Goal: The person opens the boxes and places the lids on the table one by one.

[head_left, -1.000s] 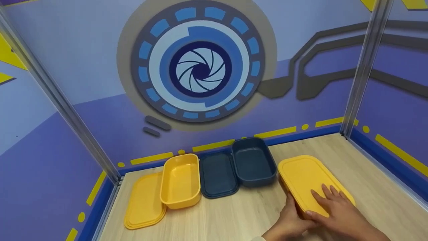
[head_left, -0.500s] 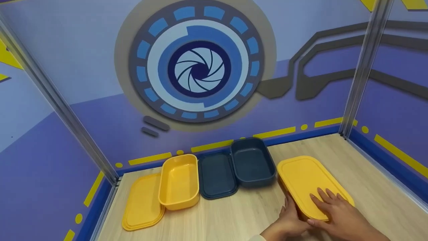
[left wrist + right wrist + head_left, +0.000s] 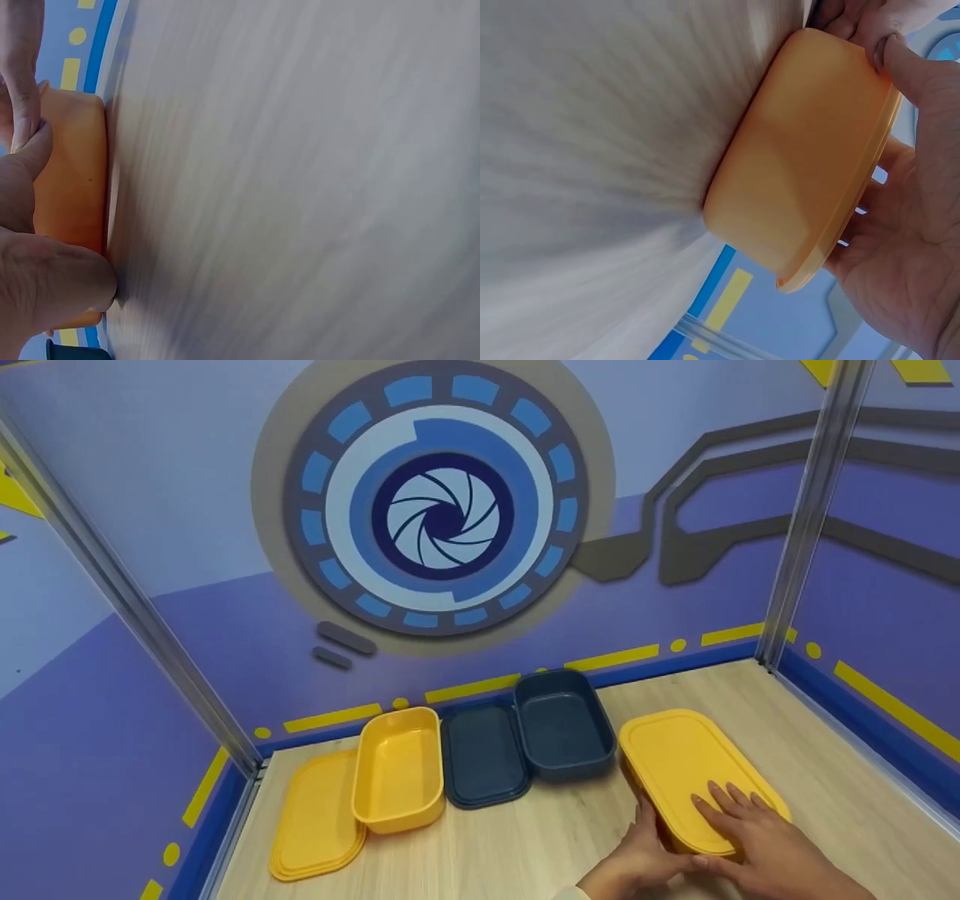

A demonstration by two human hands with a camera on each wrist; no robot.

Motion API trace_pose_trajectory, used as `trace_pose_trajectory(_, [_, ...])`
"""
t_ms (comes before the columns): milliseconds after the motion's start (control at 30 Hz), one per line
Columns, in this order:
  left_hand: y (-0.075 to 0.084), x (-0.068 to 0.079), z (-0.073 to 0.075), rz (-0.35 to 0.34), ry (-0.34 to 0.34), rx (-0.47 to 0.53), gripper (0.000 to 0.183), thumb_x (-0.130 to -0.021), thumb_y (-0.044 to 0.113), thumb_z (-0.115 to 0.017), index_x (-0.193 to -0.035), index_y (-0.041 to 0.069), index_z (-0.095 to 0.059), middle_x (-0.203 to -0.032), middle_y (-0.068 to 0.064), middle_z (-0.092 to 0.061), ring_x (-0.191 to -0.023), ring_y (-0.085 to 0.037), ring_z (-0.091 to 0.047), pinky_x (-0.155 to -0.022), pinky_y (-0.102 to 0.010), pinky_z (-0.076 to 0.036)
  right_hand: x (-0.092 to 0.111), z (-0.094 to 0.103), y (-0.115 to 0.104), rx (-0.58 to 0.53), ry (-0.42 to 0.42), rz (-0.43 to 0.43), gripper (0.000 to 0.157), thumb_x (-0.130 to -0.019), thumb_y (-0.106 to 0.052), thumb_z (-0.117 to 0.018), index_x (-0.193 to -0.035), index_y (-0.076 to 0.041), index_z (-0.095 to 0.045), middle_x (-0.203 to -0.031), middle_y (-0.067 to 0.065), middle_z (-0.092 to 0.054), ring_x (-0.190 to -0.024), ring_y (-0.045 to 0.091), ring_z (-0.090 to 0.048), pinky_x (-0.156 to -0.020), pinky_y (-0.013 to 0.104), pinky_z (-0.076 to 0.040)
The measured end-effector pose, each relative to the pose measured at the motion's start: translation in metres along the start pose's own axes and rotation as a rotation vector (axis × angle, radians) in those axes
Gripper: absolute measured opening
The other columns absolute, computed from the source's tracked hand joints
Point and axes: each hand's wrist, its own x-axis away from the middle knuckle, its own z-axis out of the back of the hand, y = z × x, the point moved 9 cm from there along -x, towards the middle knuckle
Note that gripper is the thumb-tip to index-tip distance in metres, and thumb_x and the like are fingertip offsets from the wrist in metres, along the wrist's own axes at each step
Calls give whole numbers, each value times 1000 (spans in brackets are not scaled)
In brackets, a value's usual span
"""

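Observation:
A lidded yellow lunch box [image 3: 682, 757] stands on the right part of the table, with its lid over the top. My left hand [image 3: 636, 851] holds its near left corner, fingers along the side and thumb at the near end. Spread over the lid, my right hand [image 3: 776, 840] presses with fairly straight fingers; its thumb reaches the near edge. The right wrist view shows the box's end wall [image 3: 787, 157] under the lid rim [image 3: 840, 217]. In the left wrist view, both thumbs meet beside the box wall [image 3: 71, 187].
Left of the box stand an uncovered dark blue container [image 3: 566, 727], a dark blue lid [image 3: 486, 754], an uncovered yellow container [image 3: 401, 765] and a yellow lid [image 3: 311, 817], partly under that container's edge. Printed panels [image 3: 525, 652] border the wooden table [image 3: 487, 855].
The left thumb has shifted right along the near end, close to the right thumb. Both hands stay on the box, and the whole head view drifts slightly left.

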Motion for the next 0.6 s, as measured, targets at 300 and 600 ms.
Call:
trace_pose_trajectory(300, [-3,-1,1,41,29,-79,126,-67,48,-90,-158,40,-3,-160,8,-29,-143,-24,-41,-113,-46,-39,0,-1,0,20,-2,-1,95,-79,-84,-48,-151,-22,-44,-159,17,-37,-144,51,-32,-106,74,-29])
trace_pose_trajectory(600, [2,0,1,6,10,-38,127,-69,47,-89,-158,41,1,-162,6,-28,-143,-20,-41,-113,-43,-40,1,1,-2,63,70,12,88,-83,-81,-48,-148,-22,-48,-156,14,-43,-143,49,-37,-108,71,-30])
